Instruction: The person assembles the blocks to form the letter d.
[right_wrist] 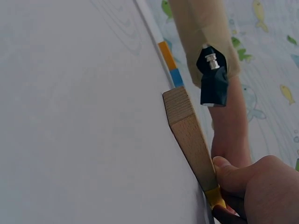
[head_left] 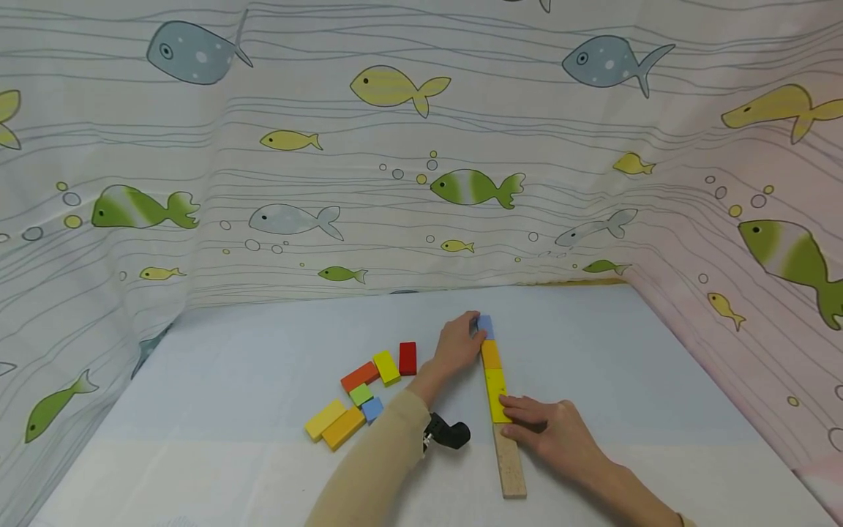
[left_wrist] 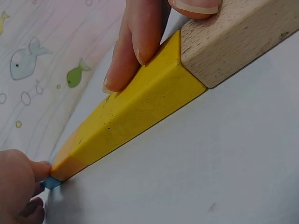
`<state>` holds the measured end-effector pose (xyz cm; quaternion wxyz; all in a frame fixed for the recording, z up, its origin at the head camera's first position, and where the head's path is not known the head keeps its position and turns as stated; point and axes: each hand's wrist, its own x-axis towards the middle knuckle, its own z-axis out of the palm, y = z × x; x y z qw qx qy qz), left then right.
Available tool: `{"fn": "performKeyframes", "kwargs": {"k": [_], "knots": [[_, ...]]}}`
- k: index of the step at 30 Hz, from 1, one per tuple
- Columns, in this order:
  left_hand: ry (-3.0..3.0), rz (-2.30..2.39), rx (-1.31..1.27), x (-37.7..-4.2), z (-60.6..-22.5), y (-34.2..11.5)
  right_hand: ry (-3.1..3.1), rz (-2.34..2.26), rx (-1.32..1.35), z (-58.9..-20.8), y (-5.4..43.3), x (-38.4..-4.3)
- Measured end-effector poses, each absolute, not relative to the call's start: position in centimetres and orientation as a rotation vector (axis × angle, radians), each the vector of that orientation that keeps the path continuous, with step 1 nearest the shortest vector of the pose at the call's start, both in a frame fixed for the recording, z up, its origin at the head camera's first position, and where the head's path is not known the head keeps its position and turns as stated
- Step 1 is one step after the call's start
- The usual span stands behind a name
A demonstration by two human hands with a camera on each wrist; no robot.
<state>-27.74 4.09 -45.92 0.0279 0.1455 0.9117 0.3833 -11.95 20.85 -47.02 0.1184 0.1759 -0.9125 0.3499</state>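
A straight row of blocks runs away from me in the head view: a plain wooden block (head_left: 509,461) nearest, then a yellow block (head_left: 495,391), an orange block (head_left: 491,354) and a blue block (head_left: 486,326) at the far end. The left hand (head_left: 459,342) pinches the blue block, its thumb near the joint with the orange one. My right hand (head_left: 560,439) lies along the row's right side. Its fingers (left_wrist: 145,37) touch the yellow block's top edge, and the thumb (right_wrist: 222,162) rests against the wooden block. In the left wrist view the yellow and wooden blocks meet end to end.
Left of the row lie several loose blocks, among them a dark red block (head_left: 407,359), a green block (head_left: 361,395) and a yellow block (head_left: 325,419). A black wrist camera (head_left: 449,432) sticks out from the left sleeve. A fish-printed curtain (head_left: 395,146) surrounds the white table (head_left: 230,351).
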Motion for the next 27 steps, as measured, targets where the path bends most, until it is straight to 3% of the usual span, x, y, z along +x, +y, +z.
{"fn": "performKeyframes", "kwargs": {"k": [27], "knots": [[2.812, 1.263, 0.449, -27.42, -46.41, 3.81, -2.678, 1.045, 0.501, -47.1, 20.74, -11.9]]}}
